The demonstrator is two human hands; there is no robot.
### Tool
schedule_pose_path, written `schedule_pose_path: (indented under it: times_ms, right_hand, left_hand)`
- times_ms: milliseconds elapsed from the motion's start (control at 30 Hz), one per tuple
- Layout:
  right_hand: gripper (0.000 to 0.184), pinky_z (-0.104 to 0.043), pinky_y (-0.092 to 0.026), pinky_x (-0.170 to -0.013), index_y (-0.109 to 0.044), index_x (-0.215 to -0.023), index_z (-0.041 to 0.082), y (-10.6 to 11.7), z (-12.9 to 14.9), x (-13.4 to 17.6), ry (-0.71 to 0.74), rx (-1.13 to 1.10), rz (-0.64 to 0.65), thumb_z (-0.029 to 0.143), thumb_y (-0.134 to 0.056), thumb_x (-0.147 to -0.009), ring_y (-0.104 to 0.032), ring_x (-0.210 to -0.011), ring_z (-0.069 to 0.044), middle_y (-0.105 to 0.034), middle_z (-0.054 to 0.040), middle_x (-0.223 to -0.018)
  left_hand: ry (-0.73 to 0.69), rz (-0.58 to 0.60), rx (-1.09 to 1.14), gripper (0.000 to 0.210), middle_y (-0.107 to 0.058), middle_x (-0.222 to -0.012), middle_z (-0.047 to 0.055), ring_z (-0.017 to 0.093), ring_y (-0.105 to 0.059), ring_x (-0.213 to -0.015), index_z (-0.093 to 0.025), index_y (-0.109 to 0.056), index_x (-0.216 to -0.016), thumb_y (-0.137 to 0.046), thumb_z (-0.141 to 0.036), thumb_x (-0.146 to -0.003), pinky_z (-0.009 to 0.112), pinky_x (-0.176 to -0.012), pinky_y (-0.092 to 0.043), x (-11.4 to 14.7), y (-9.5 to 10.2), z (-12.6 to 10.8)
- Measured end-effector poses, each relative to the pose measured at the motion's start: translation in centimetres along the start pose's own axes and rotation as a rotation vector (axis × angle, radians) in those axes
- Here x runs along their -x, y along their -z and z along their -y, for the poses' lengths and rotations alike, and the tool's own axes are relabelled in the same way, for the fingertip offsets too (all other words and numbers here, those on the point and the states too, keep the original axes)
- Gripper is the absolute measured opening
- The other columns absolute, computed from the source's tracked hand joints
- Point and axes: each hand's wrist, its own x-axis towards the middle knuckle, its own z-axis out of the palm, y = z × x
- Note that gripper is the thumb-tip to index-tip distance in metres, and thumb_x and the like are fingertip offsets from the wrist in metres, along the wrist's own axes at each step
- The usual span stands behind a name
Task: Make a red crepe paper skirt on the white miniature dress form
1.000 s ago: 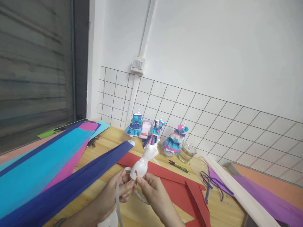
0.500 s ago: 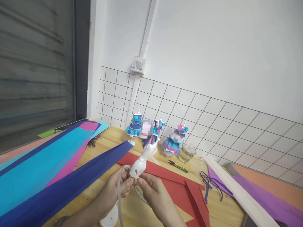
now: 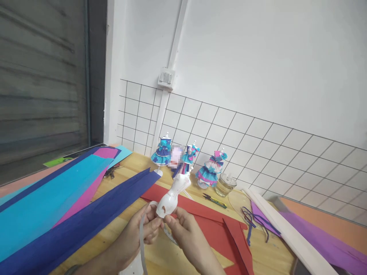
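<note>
A small white mannequin torso (image 3: 169,198) leans to the right between my hands, its bare surface showing a dark hole low on the front. My left hand (image 3: 147,225) is closed at its lower left edge, thumb and fingers pinched together. A pale narrow strip like tape (image 3: 141,240) loops over that hand and hangs down. My right hand (image 3: 185,229) pinches the lower right end of the torso. Below the fingers, partly hidden, is a pale curved band (image 3: 169,235). Beneath my left wrist a white piece (image 3: 133,266) is cut off by the frame.
Three miniature mannequins in blue and pink paper dresses (image 3: 210,170) stand at the back near a glass jar (image 3: 226,185). Yellow-black thread snips (image 3: 215,200) lie before it. Red paper (image 3: 212,233) spreads under my right arm; navy paper (image 3: 94,214) lies left, rolled white paper (image 3: 283,225) right.
The white torso has turned slightly between my fingers. The white piece under my left wrist shows lower in the frame. Both hands keep nearly the same place and hold.
</note>
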Motion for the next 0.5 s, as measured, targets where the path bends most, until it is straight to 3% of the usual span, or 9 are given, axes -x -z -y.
schedule_pose_path:
  times_ms: [167,300,400,500]
  right_hand:
    - [0.029,-0.021,-0.024,-0.049,-0.056,-0.093,0.014,0.1,-0.1,0.0,0.052,0.024,0.015,0.041,-0.054,-0.083,-0.034,-0.053,-0.008,-0.047,0.003,-0.066]
    - [0.023,-0.023,-0.032,-0.057,-0.053,-0.078,0.019,0.0,0.3,0.0,0.086,-0.027,0.099,0.04,-0.049,-0.086,-0.046,-0.056,-0.012,-0.051,0.0024,-0.065]
    - [0.024,-0.025,-0.035,-0.06,-0.049,-0.073,0.02,-0.3,0.9,0.2,0.076,-0.079,0.189,0.039,-0.045,-0.087,-0.047,-0.053,-0.013,-0.051,0.0029,-0.06]
    - [0.027,-0.023,-0.03,-0.053,-0.048,-0.07,0.02,-0.5,1.3,0.4,0.062,0.021,0.125,0.041,-0.047,-0.086,-0.042,-0.052,-0.012,-0.048,0.0031,-0.057]
  left_hand:
    - [0.029,0.021,0.035,0.023,-0.05,-0.068,-0.004,0.001,-0.027,-0.043,-0.017,-0.051,-0.085,-0.064,-0.034,-0.076,0.019,-0.043,-0.015,0.0,-0.1,-0.4]
    - [0.074,0.063,0.07,0.023,-0.055,-0.068,-0.001,0.004,-0.041,-0.043,-0.017,-0.051,-0.082,-0.064,-0.034,-0.074,0.019,-0.042,-0.027,0.0,0.0,-1.1]
    - [0.086,0.083,0.03,0.026,-0.057,-0.062,0.001,0.011,-0.051,-0.046,-0.017,-0.05,-0.082,-0.06,-0.04,-0.076,0.022,-0.043,-0.037,0.1,0.1,-1.3]
    - [0.082,0.08,0.011,0.025,-0.056,-0.055,0.0,0.012,-0.053,-0.047,-0.017,-0.051,-0.081,-0.051,-0.042,-0.083,0.022,-0.044,-0.039,0.2,0.3,-1.2]
